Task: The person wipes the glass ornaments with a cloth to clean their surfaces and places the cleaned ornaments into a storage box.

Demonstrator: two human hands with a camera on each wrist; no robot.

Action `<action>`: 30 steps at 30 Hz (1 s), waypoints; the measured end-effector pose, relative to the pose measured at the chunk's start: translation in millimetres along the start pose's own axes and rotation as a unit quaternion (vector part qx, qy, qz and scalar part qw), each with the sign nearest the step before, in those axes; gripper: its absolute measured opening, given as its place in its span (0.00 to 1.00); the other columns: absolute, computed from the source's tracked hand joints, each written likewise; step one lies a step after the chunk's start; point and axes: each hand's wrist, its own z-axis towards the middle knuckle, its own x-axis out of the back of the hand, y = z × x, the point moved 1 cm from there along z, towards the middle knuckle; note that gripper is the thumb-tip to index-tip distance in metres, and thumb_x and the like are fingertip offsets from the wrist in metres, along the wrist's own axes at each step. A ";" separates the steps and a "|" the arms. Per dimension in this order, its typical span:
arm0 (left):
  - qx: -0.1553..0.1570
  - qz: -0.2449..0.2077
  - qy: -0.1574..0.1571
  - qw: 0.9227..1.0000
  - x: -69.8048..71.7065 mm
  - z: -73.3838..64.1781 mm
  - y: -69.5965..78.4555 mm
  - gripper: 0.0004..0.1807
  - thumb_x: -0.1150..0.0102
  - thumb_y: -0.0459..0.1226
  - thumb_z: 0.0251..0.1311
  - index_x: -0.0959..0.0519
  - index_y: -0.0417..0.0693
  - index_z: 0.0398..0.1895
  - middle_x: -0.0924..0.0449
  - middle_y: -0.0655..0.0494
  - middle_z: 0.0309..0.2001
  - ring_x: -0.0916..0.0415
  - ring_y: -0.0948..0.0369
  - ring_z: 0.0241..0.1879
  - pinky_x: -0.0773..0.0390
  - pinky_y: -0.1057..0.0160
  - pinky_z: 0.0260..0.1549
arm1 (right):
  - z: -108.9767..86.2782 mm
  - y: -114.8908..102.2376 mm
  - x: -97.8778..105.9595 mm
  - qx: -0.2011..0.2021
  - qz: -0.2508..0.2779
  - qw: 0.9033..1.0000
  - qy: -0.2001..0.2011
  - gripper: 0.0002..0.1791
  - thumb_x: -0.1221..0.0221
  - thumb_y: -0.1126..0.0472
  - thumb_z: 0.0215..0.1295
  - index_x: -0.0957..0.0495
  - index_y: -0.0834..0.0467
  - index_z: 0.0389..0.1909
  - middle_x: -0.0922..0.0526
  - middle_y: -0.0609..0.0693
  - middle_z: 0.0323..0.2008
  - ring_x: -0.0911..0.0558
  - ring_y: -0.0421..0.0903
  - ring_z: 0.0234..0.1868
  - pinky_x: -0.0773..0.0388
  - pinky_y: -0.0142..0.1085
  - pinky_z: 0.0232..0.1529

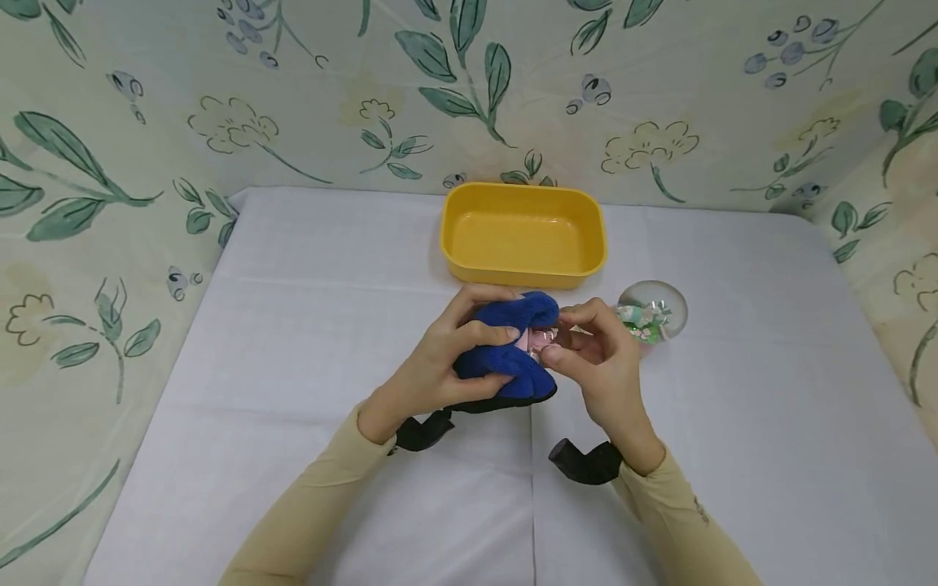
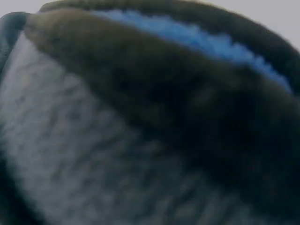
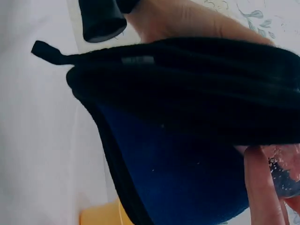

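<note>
My left hand (image 1: 469, 346) grips a thick blue cleaning cloth (image 1: 506, 362) with a dark backing and black edge, folded around a small snow globe (image 1: 541, 338) with pink inside. My right hand (image 1: 597, 350) pinches the snow globe at its exposed side with thumb and fingers; most of it is hidden by cloth. From the right wrist view, clear glass with pink and white flecks (image 3: 286, 166) shows beside a fingertip, and the cloth (image 3: 173, 164) has a black loop at one corner. Close up in the left wrist view, fingers (image 2: 154, 75) press over the cloth's greyish side (image 2: 84, 150).
A yellow rectangular tub (image 1: 523, 273) stands behind the hands on the white-covered table (image 1: 293, 325). Just right of my right hand is a second snow globe (image 1: 652, 313) with green and white figures, partly covered by the hand. Floral fabric (image 1: 308, 106) hangs at the back and sides.
</note>
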 end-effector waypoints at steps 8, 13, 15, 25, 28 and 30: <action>0.000 0.011 0.036 0.999 3.3 -0.4 -0.2 0.16 0.43 0.46 0.64 0.29 0.46 0.47 0.36 0.34 0.55 0.33 0.41 0.54 0.27 0.48 0.52 | 2.5 -9.1 -1.3 0.046 -0.142 0.987 -0.057 0.30 0.35 0.53 0.61 0.31 0.76 0.49 0.23 0.55 0.46 0.19 0.42 0.39 0.20 0.30 0.39; 0.020 -0.001 0.068 0.997 8.6 1.3 -0.1 0.17 0.43 0.48 0.64 0.29 0.48 0.47 0.34 0.34 0.54 0.33 0.42 0.54 0.26 0.48 0.51 | 6.6 -8.6 1.4 0.167 -0.219 0.956 -0.100 0.30 0.40 0.52 0.65 0.32 0.74 0.55 0.26 0.61 0.54 0.22 0.48 0.50 0.24 0.33 0.50; 0.021 -0.004 0.066 0.998 9.2 1.9 -0.3 0.17 0.43 0.48 0.64 0.29 0.49 0.48 0.34 0.34 0.54 0.33 0.42 0.54 0.25 0.47 0.50 | 7.6 -7.8 2.5 0.214 -0.250 0.939 -0.095 0.27 0.40 0.53 0.65 0.29 0.72 0.52 0.25 0.63 0.54 0.24 0.50 0.53 0.26 0.33 0.53; 0.019 0.005 0.035 0.999 6.6 2.8 -2.2 0.18 0.45 0.48 0.65 0.30 0.47 0.49 0.36 0.36 0.56 0.34 0.42 0.55 0.26 0.48 0.52 | 8.9 0.6 5.3 0.293 -0.282 0.913 -0.043 0.23 0.35 0.52 0.60 0.22 0.72 0.40 0.18 0.62 0.39 0.19 0.50 0.43 0.24 0.31 0.49; 0.017 0.012 0.022 1.000 6.7 2.5 -2.7 0.18 0.45 0.48 0.65 0.30 0.46 0.48 0.36 0.36 0.55 0.34 0.43 0.55 0.27 0.49 0.53 | 7.2 7.0 5.5 0.244 -0.226 0.942 -0.049 0.26 0.34 0.53 0.60 0.24 0.76 0.39 0.18 0.58 0.38 0.19 0.46 0.40 0.22 0.30 0.44; 0.012 0.017 0.012 1.000 6.7 2.7 -2.9 0.18 0.45 0.48 0.65 0.30 0.45 0.48 0.35 0.36 0.55 0.34 0.43 0.55 0.28 0.50 0.53 | 5.3 10.5 5.5 0.180 -0.171 0.967 -0.051 0.28 0.34 0.54 0.59 0.27 0.79 0.39 0.19 0.54 0.39 0.19 0.42 0.38 0.21 0.28 0.40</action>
